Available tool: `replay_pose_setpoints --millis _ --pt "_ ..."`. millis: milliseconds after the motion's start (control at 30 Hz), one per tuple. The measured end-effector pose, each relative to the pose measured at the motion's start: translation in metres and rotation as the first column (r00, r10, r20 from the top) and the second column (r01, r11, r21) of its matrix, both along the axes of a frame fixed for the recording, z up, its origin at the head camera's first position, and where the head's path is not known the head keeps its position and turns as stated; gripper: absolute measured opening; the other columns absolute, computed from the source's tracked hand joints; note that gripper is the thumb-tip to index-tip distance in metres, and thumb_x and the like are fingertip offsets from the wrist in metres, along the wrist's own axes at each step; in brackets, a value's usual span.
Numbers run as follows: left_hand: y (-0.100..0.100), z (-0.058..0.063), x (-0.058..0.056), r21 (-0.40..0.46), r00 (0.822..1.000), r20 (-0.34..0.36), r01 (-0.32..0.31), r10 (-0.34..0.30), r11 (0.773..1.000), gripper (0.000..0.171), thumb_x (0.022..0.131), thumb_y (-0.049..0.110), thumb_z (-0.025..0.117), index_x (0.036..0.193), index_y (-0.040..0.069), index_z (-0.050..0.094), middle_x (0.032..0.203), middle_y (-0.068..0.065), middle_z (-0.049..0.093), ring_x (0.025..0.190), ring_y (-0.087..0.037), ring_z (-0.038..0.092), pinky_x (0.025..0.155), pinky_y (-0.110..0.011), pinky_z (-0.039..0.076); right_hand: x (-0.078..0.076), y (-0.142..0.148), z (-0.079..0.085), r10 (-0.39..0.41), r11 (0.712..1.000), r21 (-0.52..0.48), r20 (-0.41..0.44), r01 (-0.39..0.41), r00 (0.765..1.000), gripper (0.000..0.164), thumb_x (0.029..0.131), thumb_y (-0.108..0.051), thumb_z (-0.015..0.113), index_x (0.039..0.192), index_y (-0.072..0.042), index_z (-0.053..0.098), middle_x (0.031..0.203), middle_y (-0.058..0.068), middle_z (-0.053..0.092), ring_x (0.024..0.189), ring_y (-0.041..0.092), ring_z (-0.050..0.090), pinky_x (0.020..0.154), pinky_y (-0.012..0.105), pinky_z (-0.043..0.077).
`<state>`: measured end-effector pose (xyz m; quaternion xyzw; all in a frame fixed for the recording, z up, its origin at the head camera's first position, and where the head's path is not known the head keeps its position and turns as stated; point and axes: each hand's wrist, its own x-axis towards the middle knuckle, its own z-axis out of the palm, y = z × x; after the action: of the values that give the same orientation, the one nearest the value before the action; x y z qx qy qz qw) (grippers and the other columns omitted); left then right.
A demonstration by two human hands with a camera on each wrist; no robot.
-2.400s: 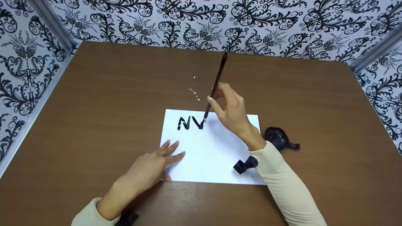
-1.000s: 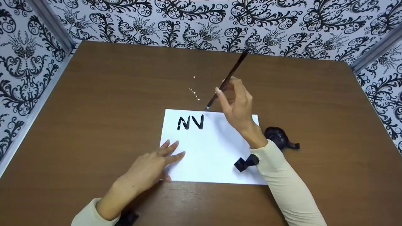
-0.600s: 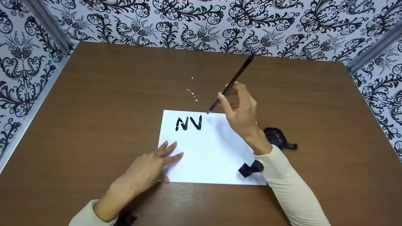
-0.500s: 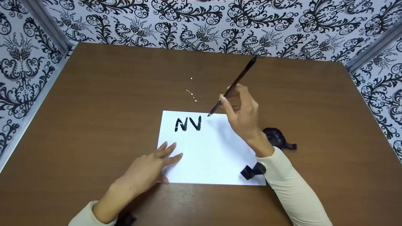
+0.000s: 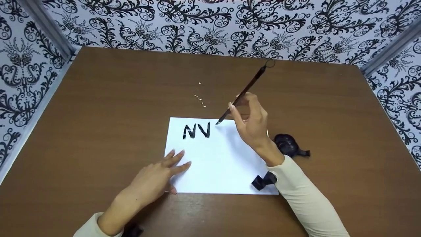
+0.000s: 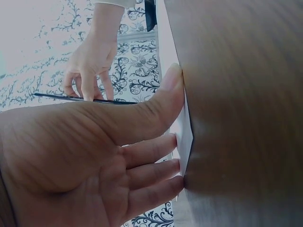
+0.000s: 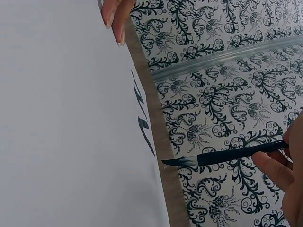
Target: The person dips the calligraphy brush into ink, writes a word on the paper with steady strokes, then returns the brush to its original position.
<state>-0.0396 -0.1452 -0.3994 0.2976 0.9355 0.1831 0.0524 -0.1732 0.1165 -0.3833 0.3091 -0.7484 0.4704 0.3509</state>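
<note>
In the head view a sheet of white paper (image 5: 217,164) lies on the brown table, with black strokes (image 5: 196,130) like an N and a V near its far edge. My right hand (image 5: 253,121) pinches a dark paintbrush (image 5: 250,84) partway along its handle, tilted to the upper right. The brush's dark tip is close to the paper, right of the strokes; the right wrist view shows the bristles (image 7: 180,161) apart from the sheet. My left hand (image 5: 154,177) rests with spread fingers on the sheet's near left corner; its thumb lies at the near edge in the left wrist view.
A black round dish with a short handle (image 5: 287,144) sits right of the paper, partly behind my right forearm. Small pale specks (image 5: 200,99) dot the table (image 5: 131,98) beyond the sheet. Patterned walls (image 5: 210,29) border the table. A dark wrist-worn device (image 5: 264,180) overlaps the paper's lower right.
The brush tip has left the end of the V-like stroke, risen past the far edge and come back down to its right. The brush now leans more to the right. The left hand has stayed put.
</note>
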Motion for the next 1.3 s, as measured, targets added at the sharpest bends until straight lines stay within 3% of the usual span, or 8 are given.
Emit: replay_pose_setpoints --millis 633,1300 --pt "-0.001 -0.002 -0.001 0.04 0.999 -0.028 0.032 -0.031 0.999 0.073 0.065 0.032 0.072 0.133 0.011 0.058 0.145 -0.019 0.041 0.129 -0.042 0.041 0.061 -0.043 0.052 -0.005 -0.002 -0.009 0.011 0.999 -0.044 0.006 -0.011 1.0 0.02 0.086 0.004 0.065 0.103 0.005 0.053 0.089 0.016 0.061 0.079 0.02 0.068 0.059 0.021 0.053" --pt "0.0 -0.001 0.0 0.043 1.0 -0.003 0.019 -0.019 0.999 0.072 0.066 0.031 0.072 0.134 0.011 0.057 0.145 -0.019 0.04 0.13 -0.041 0.04 0.058 -0.041 0.05 -0.007 -0.005 -0.016 -0.005 1.0 -0.004 -0.009 0.005 1.0 0.022 0.086 0.003 0.066 0.105 0.003 0.053 0.091 0.012 0.062 0.076 0.02 0.069 0.055 0.023 0.053"
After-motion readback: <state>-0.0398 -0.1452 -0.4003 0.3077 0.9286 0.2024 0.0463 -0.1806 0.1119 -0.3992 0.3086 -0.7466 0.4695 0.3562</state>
